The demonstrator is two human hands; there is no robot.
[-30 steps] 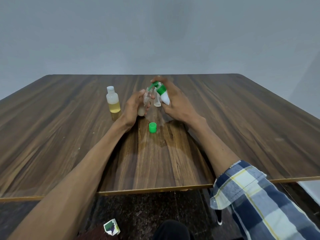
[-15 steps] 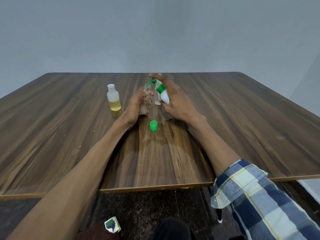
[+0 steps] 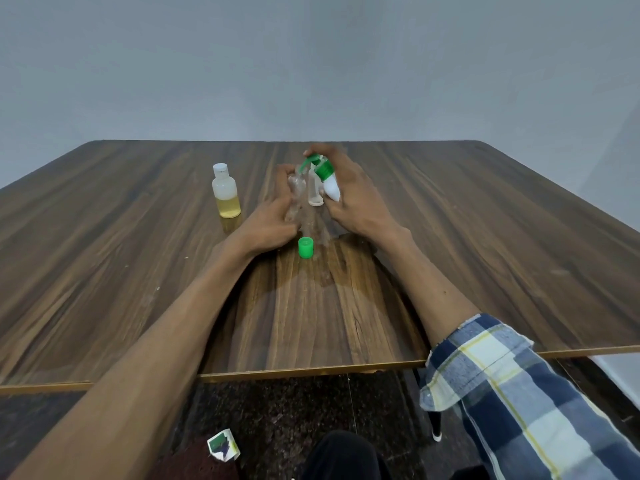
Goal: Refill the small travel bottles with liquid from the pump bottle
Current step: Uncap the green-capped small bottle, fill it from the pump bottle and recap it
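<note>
Little has changed since a second ago. Right hand (image 3: 356, 199) still grips the tilted pump bottle (image 3: 327, 180), nozzle toward the clear travel bottle (image 3: 296, 188) held in the left hand (image 3: 277, 220), fingers curled round it. Green cap (image 3: 305, 247) stays on the table (image 3: 138, 271); yellow-filled bottle (image 3: 226, 195) unmoved at left.

plain grey wall (image 3: 311, 64) behind a dark wood-grain table (image 3: 104, 271), speckled dark floor (image 3: 284, 410)

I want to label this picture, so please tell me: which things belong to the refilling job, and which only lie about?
Job:
white pump bottle with green head, in right hand
small clear bottle, in left hand
second clear bottle
loose green cap
capped bottle of yellow liquid

Lying about:
green-and-white packet on the floor
</note>
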